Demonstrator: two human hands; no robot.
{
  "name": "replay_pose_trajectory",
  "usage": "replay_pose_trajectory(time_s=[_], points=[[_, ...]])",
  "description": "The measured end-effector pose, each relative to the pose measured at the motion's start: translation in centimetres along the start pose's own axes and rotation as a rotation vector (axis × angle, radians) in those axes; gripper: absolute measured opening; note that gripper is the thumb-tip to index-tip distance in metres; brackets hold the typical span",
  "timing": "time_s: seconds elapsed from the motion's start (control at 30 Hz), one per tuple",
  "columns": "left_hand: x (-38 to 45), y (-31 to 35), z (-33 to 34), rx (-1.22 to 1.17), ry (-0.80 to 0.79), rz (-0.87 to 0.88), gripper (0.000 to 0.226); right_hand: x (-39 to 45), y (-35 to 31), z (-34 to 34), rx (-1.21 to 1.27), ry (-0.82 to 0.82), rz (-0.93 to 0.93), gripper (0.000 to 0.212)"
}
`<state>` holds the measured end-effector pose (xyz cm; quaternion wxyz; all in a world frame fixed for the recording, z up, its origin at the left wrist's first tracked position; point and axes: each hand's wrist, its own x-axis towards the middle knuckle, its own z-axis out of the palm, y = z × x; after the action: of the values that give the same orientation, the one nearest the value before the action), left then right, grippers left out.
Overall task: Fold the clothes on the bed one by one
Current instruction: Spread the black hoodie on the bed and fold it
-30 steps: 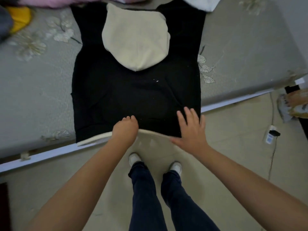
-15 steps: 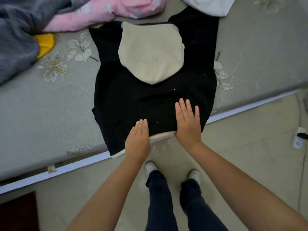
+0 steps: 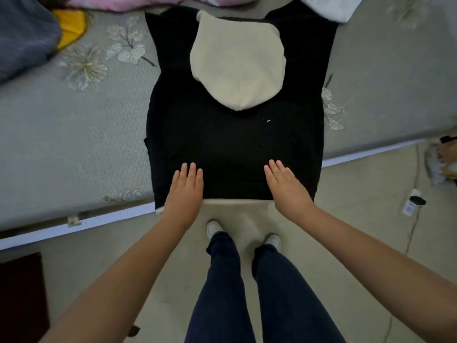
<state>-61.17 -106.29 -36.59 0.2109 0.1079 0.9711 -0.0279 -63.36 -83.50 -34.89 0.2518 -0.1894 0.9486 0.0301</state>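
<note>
A: Where did the black hoodie (image 3: pixel 235 149) lie?

B: Flat across the bed (image 3: pixel 74 144), its cream hood (image 3: pixel 237 63) spread open over the upper back. The cream hem (image 3: pixel 235 201) hung just past the bed's white near rail (image 3: pixel 111 216), so the bottom of the garment overshot the edge.

A: And the hands?

B: Both lay palm down on the lower part of the black cloth, just above the hem. The left hand (image 3: pixel 184 194) had its fingers (image 3: pixel 190 172) straight and held close together, gripping nothing. The right hand (image 3: pixel 286 189) was the same, fingers (image 3: pixel 275 169) straight and nearly touching, flat on the fabric. The 2 hands were apart, with bare black cloth between them.

A: How much room was around the garment?

B: Open grey mattress with a pale flower pattern ran along both long sides of the hoodie. At the far left sat a grey bundle (image 3: pixel 22 38) with something yellow (image 3: pixel 70 26) beside it, well apart from the hoodie. A pink item (image 3: pixel 128 2) lay along the top edge, and a white cloth (image 3: pixel 329 7) overlapped the hoodie's upper right corner.

A: And below the rail?

B: Floor (image 3: pixel 358 219), the person's 2 legs in dark trousers with pale shoes, and a white plug block (image 3: pixel 413 201) with its cord off to the right.
</note>
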Motion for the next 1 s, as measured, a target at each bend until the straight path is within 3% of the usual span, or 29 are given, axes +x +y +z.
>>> replay_pose_trajectory(time_s=[0.1, 0.27, 0.3, 0.43, 0.57, 0.73, 0.83, 0.93, 1.0], points=[[-2.8, -0.6, -1.8, 0.044, 0.009, 0.025, 0.066, -2.1, -0.8, -1.7, 0.017, 0.017, -0.027, 0.071], [-1.7, -1.3, -4.6, 0.015, 0.163, 0.053, 0.068, -1.4, 1.0, -4.9, -0.019, 0.061, 0.024, 0.068], [-0.4, -1.8, -5.4, 0.000, 0.171, 0.025, 0.068, -0.3, 1.9, -5.7, -0.031, 0.101, 0.049, 0.066], [5.7, -3.9, -8.3, 0.065, -0.037, -0.063, 0.077, 5.5, 5.2, -8.8, -0.088, 0.161, 0.126, 0.058], [12.4, -4.7, -12.1, 0.077, 0.067, -0.048, 0.068, 11.5, 8.1, -11.4, -0.111, 0.167, 0.197, 0.057], [22.0, -7.5, -17.7, 0.176, 0.144, -0.044, 0.058, 19.3, 12.4, -16.5, -0.307, 0.422, 0.147, 0.048], [27.3, -9.3, -20.1, 0.207, 0.145, -0.064, 0.053, 24.6, 14.8, -19.9, -0.369, 0.366, 0.112, 0.047], [32.4, -10.8, -21.3, 0.245, 0.352, 0.011, 0.044, 30.0, 17.1, -21.7, -0.412, 0.295, -0.040, 0.056], [35.2, -11.3, -21.9, 0.259, 0.336, -0.005, 0.036, 33.3, 18.6, -23.5, -0.399, 0.283, -0.049, 0.063]])
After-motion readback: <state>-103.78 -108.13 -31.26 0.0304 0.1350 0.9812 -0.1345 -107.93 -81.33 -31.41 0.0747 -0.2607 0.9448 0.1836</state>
